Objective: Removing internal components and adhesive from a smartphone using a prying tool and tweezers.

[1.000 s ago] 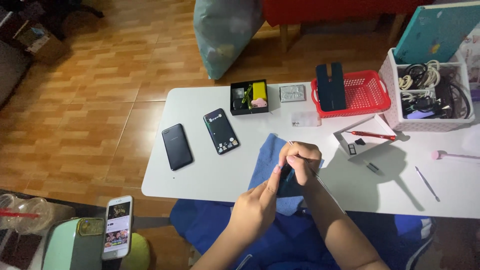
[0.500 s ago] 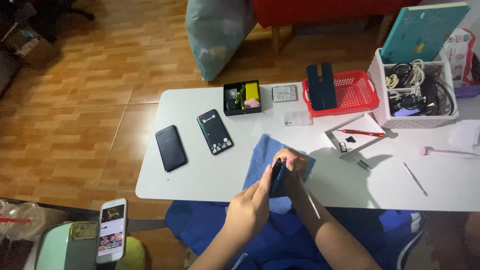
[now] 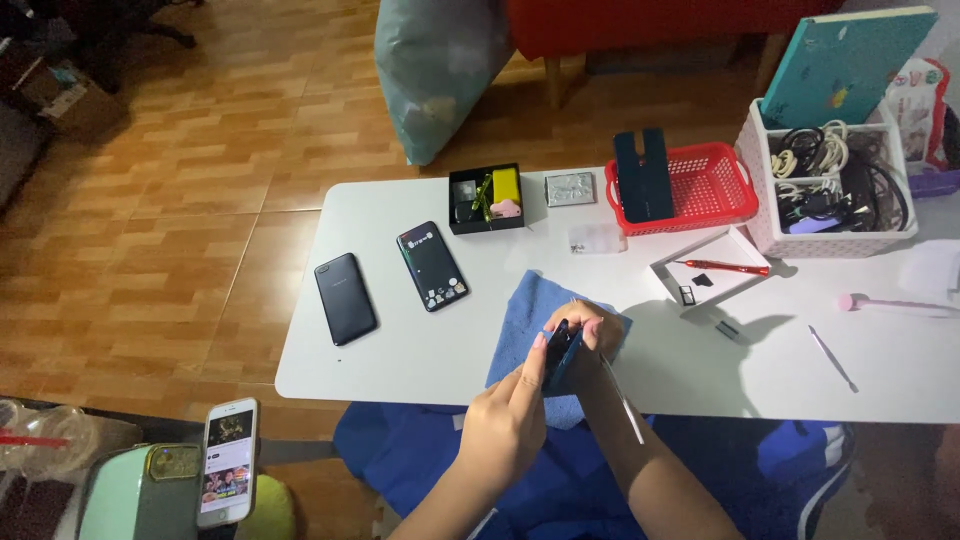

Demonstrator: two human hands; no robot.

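Lower now than a moment ago, both hands have come down from mid-table toward the near edge of the white table (image 3: 420,360), and the dark phone (image 3: 562,357) has come with them. It is held on edge, a thin dark slab seen almost side-on, glossy along its rim, just above the blue cloth (image 3: 535,325) that drapes over that near edge. The left hand (image 3: 505,425) is clamped on the phone's lower end, fingers curled up along its side; the right hand (image 3: 590,335) pinches the top end, fingertips closed on it, and a thin pale tool (image 3: 625,405) slants down beside the right wrist. Which face of the phone is turned where, I cannot tell from this angle. Left of the cloth lie two more phones flat on the table: a black phone with a lit screen edge (image 3: 432,266) nearer, a plain dark phone (image 3: 345,297) farther left, both well apart from the hands. Beyond the cloth sits a small black parts box (image 3: 486,199); to its right a red basket (image 3: 700,185) with a dark case standing in it. Right of the cloth there is open white surface, broken only by a white tray (image 3: 715,265) holding a red screwdriver (image 3: 722,267), and a thin metal pick (image 3: 832,357) near the table's front edge.
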